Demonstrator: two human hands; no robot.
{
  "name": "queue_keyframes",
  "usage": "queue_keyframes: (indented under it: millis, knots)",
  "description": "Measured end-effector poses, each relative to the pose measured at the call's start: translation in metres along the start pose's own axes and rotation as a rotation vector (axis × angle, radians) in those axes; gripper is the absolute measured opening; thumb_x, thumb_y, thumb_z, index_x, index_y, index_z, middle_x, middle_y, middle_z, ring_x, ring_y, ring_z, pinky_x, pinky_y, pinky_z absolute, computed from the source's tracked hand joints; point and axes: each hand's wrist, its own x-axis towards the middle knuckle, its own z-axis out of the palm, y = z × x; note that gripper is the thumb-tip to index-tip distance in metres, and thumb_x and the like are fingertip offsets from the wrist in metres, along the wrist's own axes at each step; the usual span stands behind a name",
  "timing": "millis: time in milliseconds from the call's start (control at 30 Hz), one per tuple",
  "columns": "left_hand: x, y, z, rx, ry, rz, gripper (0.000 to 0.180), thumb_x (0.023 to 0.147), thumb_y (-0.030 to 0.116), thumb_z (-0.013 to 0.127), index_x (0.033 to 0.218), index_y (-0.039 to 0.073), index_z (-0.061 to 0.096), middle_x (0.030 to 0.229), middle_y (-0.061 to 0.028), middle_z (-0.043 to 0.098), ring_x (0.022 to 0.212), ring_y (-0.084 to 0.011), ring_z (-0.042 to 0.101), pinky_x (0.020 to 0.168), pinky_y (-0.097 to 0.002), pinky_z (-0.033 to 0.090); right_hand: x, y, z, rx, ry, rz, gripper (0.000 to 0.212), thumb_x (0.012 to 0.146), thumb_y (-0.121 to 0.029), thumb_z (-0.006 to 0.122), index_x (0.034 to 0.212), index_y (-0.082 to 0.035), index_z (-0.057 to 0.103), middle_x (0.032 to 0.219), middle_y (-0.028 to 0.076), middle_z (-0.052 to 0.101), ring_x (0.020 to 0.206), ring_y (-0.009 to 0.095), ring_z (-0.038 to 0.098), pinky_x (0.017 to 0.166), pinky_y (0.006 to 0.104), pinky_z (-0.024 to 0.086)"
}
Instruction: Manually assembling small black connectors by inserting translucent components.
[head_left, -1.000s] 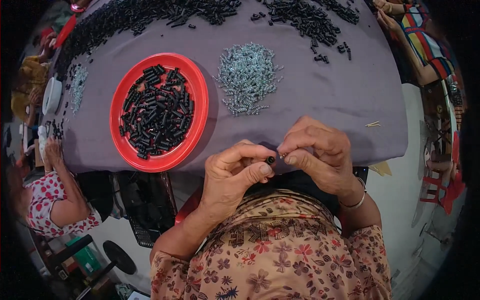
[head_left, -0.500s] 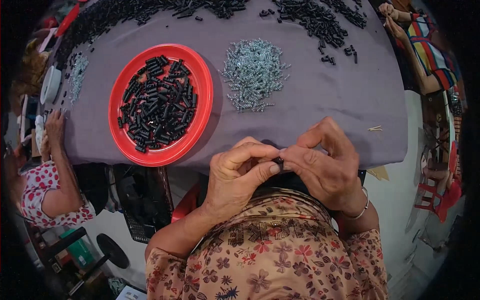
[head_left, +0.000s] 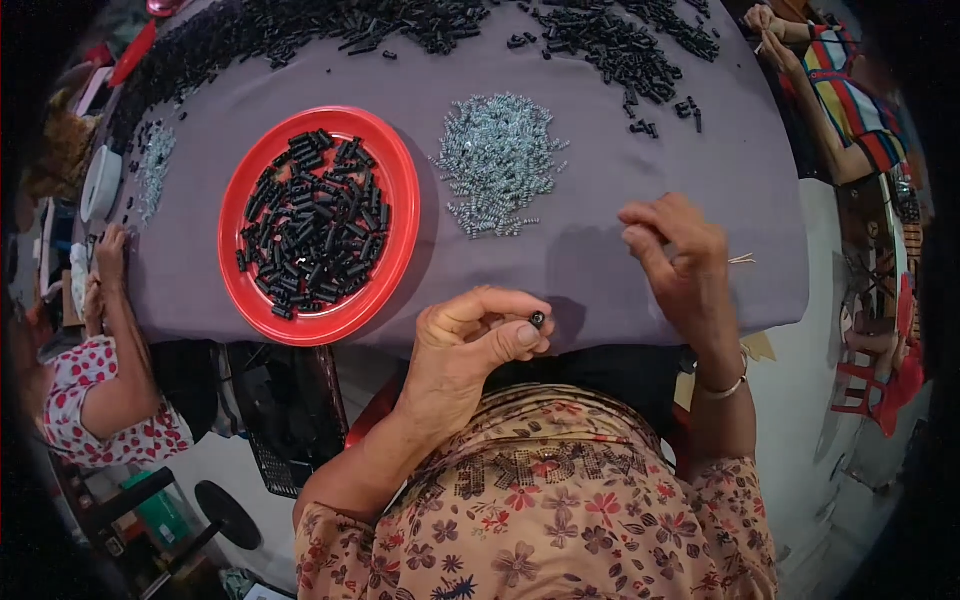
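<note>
Hands apart: small black cylindrical part point(head_left: 538, 320) is pinched in left hand point(head_left: 462, 338); right hand point(head_left: 690, 255) is held over tabletop point(head_left: 640, 165), thumb parted from fingers.

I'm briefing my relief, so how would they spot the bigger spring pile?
On the grey cloth, find the red tray. The pile sits just right of it. Its silvery coils set it apart from the black parts, its size from the smaller spring patch left of the tray.
</note>
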Motion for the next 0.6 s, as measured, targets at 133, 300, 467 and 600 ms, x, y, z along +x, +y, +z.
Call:
queue_keyframes:
  millis: [133, 300, 467, 600]
  knots:
    - [0.0, -0.001, -0.001, 0.008, 0.025, 0.022, 0.018, 0.082, 0.005, 0.066, 0.099, -0.001, 0.064, 0.087, -0.0079, 0.065, 0.076, -0.0127, 0.061, 0.069, -0.0232, 0.049, -0.009, 0.018, 0.013, 0.003, -0.127, 0.033, 0.014, 0.079, -0.009, 0.065, 0.091, -0.003, 0.063, 0.074, 0.011, 0.057, 0.065, 0.029, 0.057, 0.058, 0.0368, 0.045]
    - [0.002, -0.006, -0.007, -0.031, 0.024, 0.0, 0.017, 0.083, 0.006, 0.065, 0.098, -0.001, 0.063, 0.087, -0.0098, 0.065, 0.076, -0.0148, 0.061, 0.068, -0.0242, 0.049, -0.006, 0.026, 0.013, -0.004, -0.103, 0.086, 0.012, 0.08, -0.01, 0.063, 0.091, -0.004, 0.063, 0.074, 0.012, 0.056, 0.065, 0.03, 0.057, 0.059, 0.0375, 0.046]
    - [0.006, -0.009, -0.008, -0.016, 0.021, 0.011, 0.016, 0.082, 0.005, 0.065, 0.098, -0.001, 0.064, 0.087, -0.0099, 0.065, 0.076, -0.0148, 0.06, 0.067, -0.0245, 0.049, 0.015, 0.048, -0.003, -0.042, 0.044, 0.048, 0.012, 0.082, -0.009, 0.062, 0.093, -0.003, 0.063, 0.074, 0.013, 0.055, 0.067, 0.03, 0.057, 0.06, 0.0375, 0.046]
    - [0.007, -0.008, -0.006, 0.049, 0.029, 0.012, 0.015, 0.082, 0.003, 0.065, 0.096, -0.001, 0.064, 0.087, -0.0093, 0.064, 0.076, -0.0144, 0.06, 0.065, -0.024, 0.049, 0.044, 0.065, -0.008, -0.104, 0.101, 0.069, 0.011, 0.081, -0.007, 0.062, 0.092, -0.005, 0.065, 0.079, 0.013, 0.054, 0.072, 0.03, 0.058, 0.063, 0.0373, 0.047]
